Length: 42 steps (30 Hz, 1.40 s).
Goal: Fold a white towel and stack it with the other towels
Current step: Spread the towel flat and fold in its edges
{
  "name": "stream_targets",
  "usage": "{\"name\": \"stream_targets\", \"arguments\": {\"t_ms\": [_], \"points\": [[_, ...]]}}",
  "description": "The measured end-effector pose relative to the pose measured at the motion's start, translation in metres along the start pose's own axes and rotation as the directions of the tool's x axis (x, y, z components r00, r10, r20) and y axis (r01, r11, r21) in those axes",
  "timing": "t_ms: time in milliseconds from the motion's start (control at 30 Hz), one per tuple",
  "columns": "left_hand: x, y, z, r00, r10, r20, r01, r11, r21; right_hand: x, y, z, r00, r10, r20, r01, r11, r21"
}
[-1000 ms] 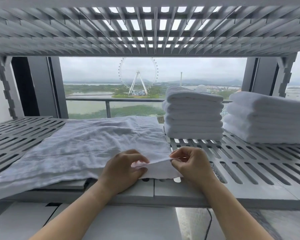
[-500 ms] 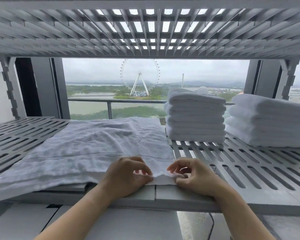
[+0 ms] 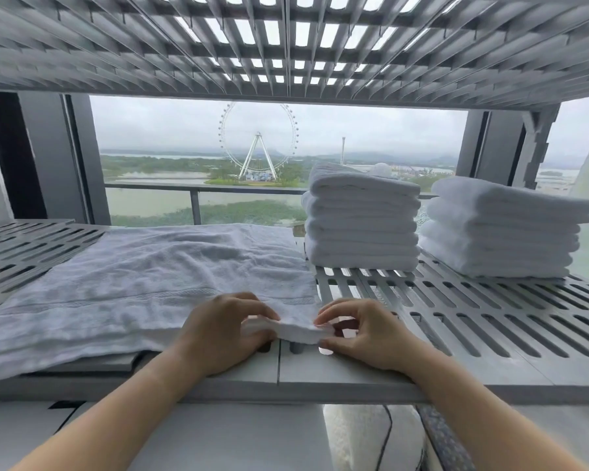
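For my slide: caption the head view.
The left hand and right hand pinch towel corner on shelf beside two stacks.

Ferris wheel (image 3: 258, 133) beyond slatted shelf (image 3: 354, 375)

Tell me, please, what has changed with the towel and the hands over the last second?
The left hand and right hand lowered the white towel's near right corner from a slight lift toward the front of the shelf, pinching it throughout. The rest of the towel stayed spread flat; the left stack and right stack of folded towels did not move.
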<state>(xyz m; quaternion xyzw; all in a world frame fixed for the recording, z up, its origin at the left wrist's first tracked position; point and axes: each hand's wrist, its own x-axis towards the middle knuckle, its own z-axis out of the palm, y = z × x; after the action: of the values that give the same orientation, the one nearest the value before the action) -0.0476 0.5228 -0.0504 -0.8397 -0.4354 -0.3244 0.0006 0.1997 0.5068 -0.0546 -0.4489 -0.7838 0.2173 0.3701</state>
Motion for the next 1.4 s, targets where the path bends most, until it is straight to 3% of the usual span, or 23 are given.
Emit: {"name": "stream_targets", "arguments": {"t_ms": [367,567,767,867,1000,1200,1400], "points": [[-0.009,0.004,-0.001,0.994,0.070,-0.087,-0.078,0.993,-0.086,-0.003,0.003,0.003,0.997,0.016,-0.075,-0.017,1.000,-0.019],[-0.008,0.004,-0.002,0.995,0.104,-0.011,-0.105,0.987,-0.125,-0.004,0.000,0.004,0.992,0.001,-0.125,-0.006,0.999,-0.040],[-0.009,0.005,-0.004,0.995,0.096,-0.038,-0.097,0.994,-0.051,-0.007,-0.009,0.005,0.946,-0.208,-0.248,0.173,0.973,-0.155],[-0.009,0.006,-0.005,0.992,0.112,-0.065,-0.113,0.994,-0.007,-0.012,-0.011,0.004,0.944,-0.262,-0.198,0.221,0.953,-0.207],[-0.010,0.006,-0.006,0.988,0.144,-0.064,-0.147,0.988,-0.051,-0.012,-0.011,0.003,0.980,-0.174,-0.101,0.143,0.955,-0.259],[-0.008,0.005,-0.005,0.992,0.122,-0.028,-0.125,0.981,-0.146,-0.009,-0.009,0.002,0.983,-0.183,-0.008,0.178,0.961,-0.212],[-0.006,0.004,-0.008,0.994,0.100,0.045,-0.098,0.994,-0.058,-0.006,-0.003,0.004,0.985,-0.166,-0.050,0.149,0.958,-0.246]]}}
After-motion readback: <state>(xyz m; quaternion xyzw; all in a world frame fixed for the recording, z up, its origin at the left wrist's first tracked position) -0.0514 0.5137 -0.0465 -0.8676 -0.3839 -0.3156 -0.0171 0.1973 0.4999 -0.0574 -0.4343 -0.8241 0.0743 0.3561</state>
